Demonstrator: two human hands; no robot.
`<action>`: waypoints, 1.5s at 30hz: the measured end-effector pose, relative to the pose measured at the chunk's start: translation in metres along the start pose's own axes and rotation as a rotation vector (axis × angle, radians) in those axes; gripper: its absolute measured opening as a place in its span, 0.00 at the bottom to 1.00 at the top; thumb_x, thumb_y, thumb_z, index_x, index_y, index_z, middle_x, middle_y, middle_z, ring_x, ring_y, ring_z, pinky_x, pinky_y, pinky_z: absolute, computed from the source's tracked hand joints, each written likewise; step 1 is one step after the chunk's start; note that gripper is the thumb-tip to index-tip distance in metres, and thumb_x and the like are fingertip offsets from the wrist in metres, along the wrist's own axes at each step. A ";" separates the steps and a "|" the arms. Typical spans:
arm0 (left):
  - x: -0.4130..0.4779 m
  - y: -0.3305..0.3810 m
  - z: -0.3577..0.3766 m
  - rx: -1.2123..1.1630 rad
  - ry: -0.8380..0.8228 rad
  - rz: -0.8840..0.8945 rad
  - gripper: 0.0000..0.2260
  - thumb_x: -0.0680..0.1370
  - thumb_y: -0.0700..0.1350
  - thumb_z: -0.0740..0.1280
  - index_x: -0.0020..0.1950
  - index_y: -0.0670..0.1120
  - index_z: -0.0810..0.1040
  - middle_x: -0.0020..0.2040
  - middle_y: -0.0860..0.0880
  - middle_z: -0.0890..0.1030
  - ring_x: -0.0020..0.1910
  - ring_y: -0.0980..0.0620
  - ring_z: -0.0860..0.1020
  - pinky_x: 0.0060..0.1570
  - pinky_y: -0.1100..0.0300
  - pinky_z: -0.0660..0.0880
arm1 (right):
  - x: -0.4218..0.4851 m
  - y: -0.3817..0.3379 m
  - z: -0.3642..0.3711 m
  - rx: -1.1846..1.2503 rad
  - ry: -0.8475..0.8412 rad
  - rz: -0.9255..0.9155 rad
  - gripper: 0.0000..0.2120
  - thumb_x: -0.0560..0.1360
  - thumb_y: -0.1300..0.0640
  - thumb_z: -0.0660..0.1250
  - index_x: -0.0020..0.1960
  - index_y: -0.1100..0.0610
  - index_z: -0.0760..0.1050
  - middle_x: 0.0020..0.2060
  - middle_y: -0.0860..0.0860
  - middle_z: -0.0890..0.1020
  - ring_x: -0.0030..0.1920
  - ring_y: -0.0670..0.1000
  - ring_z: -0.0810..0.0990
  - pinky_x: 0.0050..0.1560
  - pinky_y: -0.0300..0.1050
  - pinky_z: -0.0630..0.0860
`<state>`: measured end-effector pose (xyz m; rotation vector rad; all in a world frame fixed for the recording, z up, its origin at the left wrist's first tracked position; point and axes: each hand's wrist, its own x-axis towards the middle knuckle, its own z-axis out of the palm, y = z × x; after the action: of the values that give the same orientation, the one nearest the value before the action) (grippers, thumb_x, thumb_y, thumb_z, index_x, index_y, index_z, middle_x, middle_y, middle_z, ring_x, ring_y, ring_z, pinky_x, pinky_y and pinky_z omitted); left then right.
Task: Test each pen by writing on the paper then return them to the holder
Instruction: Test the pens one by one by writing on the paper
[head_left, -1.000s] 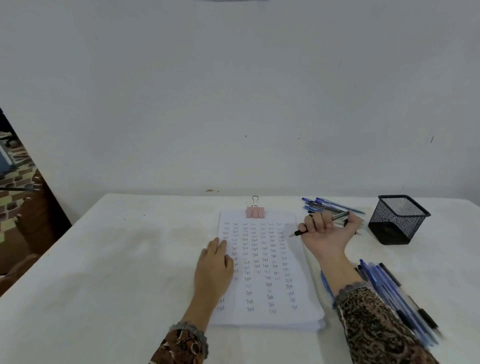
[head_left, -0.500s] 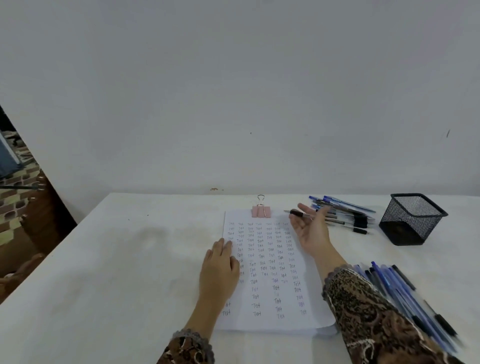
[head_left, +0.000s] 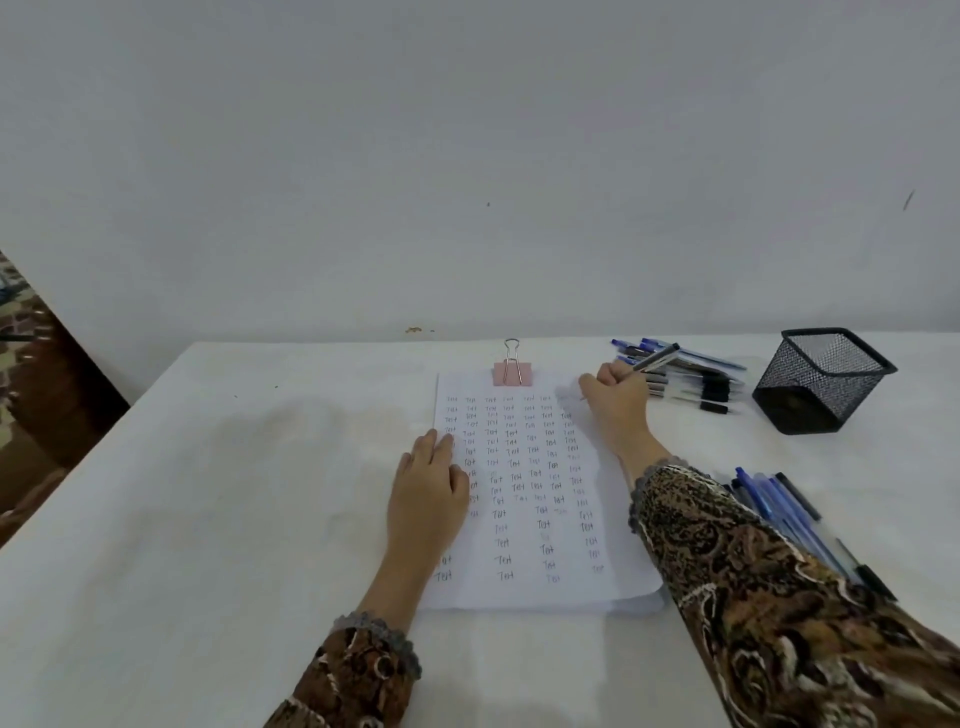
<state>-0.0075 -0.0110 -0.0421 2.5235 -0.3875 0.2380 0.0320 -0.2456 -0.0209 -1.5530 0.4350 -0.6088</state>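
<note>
Pen (head_left: 657, 358) in right hand (head_left: 615, 402) at paper (head_left: 613, 519) corner; pen pile (head_left: 691, 375), holder (head_left: 823, 384) beyond.

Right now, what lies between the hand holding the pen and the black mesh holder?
A heap of blue and black pens, seen from the head camera.

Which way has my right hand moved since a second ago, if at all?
Yes. The right hand moved left, away from the pen pile, nearer the binder clip.

Brown patterned sleeves (head_left: 769, 587), grey crocheted cuffs (head_left: 382, 626)
</note>
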 end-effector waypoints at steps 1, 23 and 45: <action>0.000 0.000 0.000 0.006 0.002 0.001 0.19 0.79 0.40 0.56 0.70 0.40 0.65 0.72 0.43 0.64 0.72 0.48 0.62 0.71 0.56 0.54 | 0.000 0.001 0.000 -0.007 -0.014 0.000 0.24 0.67 0.74 0.62 0.27 0.51 0.54 0.20 0.41 0.59 0.24 0.43 0.56 0.34 0.35 0.59; 0.000 -0.003 0.002 0.000 -0.003 -0.012 0.20 0.80 0.42 0.53 0.72 0.43 0.62 0.74 0.46 0.60 0.74 0.52 0.56 0.72 0.60 0.47 | -0.004 -0.004 0.005 -0.107 -0.027 -0.041 0.22 0.67 0.75 0.61 0.28 0.54 0.55 0.25 0.49 0.60 0.24 0.41 0.59 0.35 0.35 0.63; 0.000 -0.002 0.000 0.006 -0.013 -0.020 0.20 0.80 0.43 0.53 0.73 0.44 0.61 0.75 0.47 0.59 0.74 0.53 0.56 0.72 0.60 0.46 | -0.004 -0.002 0.003 -0.145 -0.016 -0.043 0.22 0.67 0.74 0.62 0.27 0.54 0.55 0.24 0.47 0.60 0.26 0.43 0.58 0.35 0.37 0.61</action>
<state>-0.0073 -0.0094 -0.0430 2.5347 -0.3674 0.2159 0.0304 -0.2411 -0.0190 -1.7075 0.4423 -0.6090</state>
